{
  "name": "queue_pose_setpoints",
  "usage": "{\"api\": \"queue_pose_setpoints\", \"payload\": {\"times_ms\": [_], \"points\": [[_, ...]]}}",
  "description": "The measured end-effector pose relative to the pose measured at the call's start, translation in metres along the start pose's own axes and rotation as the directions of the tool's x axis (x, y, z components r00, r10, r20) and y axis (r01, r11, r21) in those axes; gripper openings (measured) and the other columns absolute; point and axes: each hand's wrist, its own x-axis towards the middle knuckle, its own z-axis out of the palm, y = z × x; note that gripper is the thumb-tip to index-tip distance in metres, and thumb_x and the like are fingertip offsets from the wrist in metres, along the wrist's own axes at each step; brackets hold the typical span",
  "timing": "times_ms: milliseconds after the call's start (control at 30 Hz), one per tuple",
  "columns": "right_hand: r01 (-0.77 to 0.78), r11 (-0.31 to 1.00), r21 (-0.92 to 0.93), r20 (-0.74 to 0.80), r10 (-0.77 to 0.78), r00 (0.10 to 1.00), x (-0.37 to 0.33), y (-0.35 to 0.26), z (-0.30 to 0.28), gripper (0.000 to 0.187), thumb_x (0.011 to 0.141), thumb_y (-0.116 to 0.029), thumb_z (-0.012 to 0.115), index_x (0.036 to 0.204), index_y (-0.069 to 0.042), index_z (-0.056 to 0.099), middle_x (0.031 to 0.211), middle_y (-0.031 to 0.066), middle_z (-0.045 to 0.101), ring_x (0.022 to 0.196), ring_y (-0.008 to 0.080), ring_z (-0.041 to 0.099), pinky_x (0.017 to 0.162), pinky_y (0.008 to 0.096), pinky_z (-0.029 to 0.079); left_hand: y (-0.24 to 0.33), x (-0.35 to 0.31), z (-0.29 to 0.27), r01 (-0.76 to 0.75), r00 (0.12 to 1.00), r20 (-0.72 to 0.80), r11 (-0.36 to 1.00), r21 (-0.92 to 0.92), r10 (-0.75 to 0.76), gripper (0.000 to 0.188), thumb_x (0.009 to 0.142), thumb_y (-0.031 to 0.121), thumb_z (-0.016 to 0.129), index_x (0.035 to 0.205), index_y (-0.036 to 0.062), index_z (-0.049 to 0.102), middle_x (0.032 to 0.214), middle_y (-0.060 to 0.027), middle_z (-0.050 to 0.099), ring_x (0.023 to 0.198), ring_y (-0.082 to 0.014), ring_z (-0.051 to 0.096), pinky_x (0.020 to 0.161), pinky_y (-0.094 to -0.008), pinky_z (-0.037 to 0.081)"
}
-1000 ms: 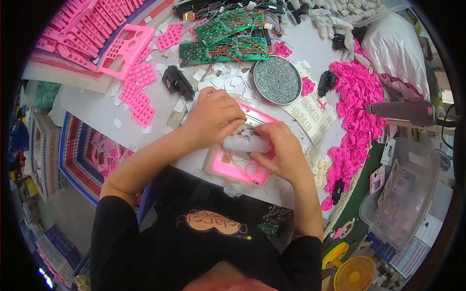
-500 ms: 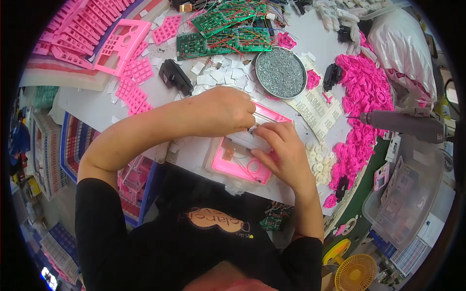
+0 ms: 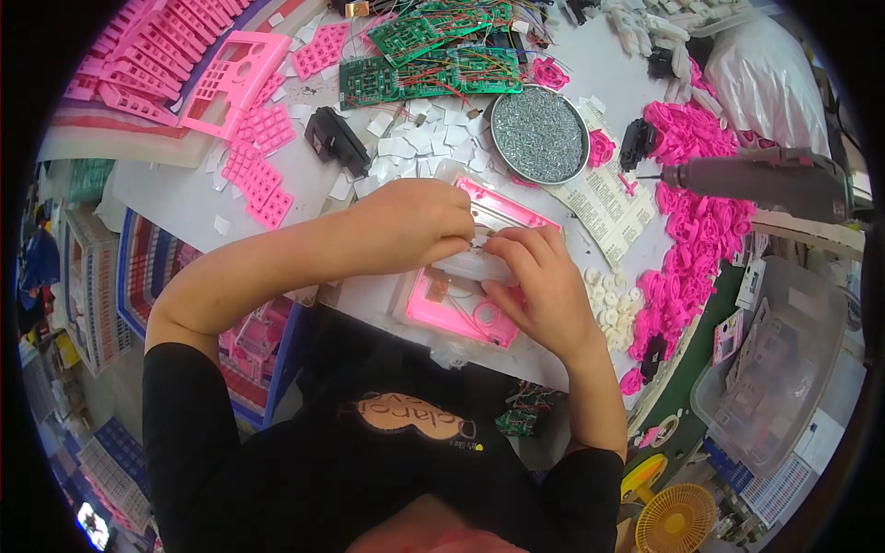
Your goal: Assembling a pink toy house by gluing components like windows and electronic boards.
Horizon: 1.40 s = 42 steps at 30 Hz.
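Note:
In front of me on the table lies a pink plastic toy housing [image 3: 426, 313], with thin wires and a round ring inside its near part. A white plastic piece [image 3: 475, 268] sits across the housing's middle, tilted. My left hand [image 3: 422, 224] is above the housing from the left, fingers curled in a pinch at the piece's far edge; what the fingertips hold is hidden. My right hand [image 3: 546, 293] grips the right end of the white piece between thumb and fingers. The two hands' fingertips nearly meet.
A round tin of small screws [image 3: 540, 135] stands beyond my hands, near green circuit boards [image 3: 433, 76]. Pink parts [image 3: 693, 217] are heaped at the right, beneath a grey power screwdriver [image 3: 751, 182]. White discs [image 3: 610, 306] lie by my right wrist; a black box-shaped part [image 3: 336, 141] lies far left.
My left hand has come down slightly toward the white piece, and its fingers point lower. The power screwdriver has swung a little upward in the picture. The view has shifted slightly.

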Motion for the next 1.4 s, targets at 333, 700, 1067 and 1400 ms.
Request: {"api": "queue_pose_setpoints", "payload": {"times_ms": [333,700,1067,1400], "points": [[-0.024,0.999,-0.025,-0.004,0.024,1.0,0.001,-0.004,0.002,0.041,0.076,-0.01,0.076,0.115,-0.007,0.062,0.112,0.0112,0.061,0.103,0.0327,0.056,0.086,0.0412,0.05,-0.004,0.002,0.0,-0.027,0.999,-0.041,0.993,-0.115,0.022,0.009,0.084,0.009,0.067,0.092,0.0032,0.065,0.087,-0.0108,0.061,0.085,-0.0323,0.062,0.074,-0.0422,0.05],[-0.036,0.993,-0.108,0.058,0.043,0.997,0.003,-0.011,-0.002,0.038,0.079,-0.01,0.074,0.115,-0.012,0.063,0.113,0.0088,0.061,0.105,0.0307,0.057,0.081,0.0399,0.054,0.008,0.013,-0.009,0.221,0.973,0.089,0.972,-0.078,-0.214,0.015,0.085,0.016,0.07,0.085,0.0006,0.07,0.082,-0.0132,0.065,0.077,-0.0316,0.065,0.071,-0.042,0.05],[-0.064,0.815,-0.576,0.042,0.108,0.993,-0.001,-0.05,0.016,0.041,0.078,-0.008,0.063,0.118,-0.003,0.061,0.122,0.0162,0.063,0.101,0.0302,0.06,0.068,0.0361,0.058,0.01,0.02,-0.005,0.263,0.964,0.075,0.953,-0.15,-0.255,0.015,0.077,0.016,0.07,0.074,0.0009,0.068,0.077,-0.0156,0.067,0.077,-0.0351,0.066,0.071,-0.0453,0.052],[-0.052,0.981,-0.187,0.059,0.064,0.996,0.003,-0.024,-0.02,0.038,0.08,-0.007,0.068,0.116,0.002,0.061,0.107,0.0133,0.069,0.092,0.0245,0.064,0.067,0.0327,0.055,0.003,0.035,-0.004,0.144,0.983,0.116,0.989,-0.034,-0.139,0.018,0.078,0.018,0.069,0.077,0.0006,0.069,0.078,-0.0174,0.066,0.08,-0.0367,0.066,0.072,-0.0473,0.052]]}}
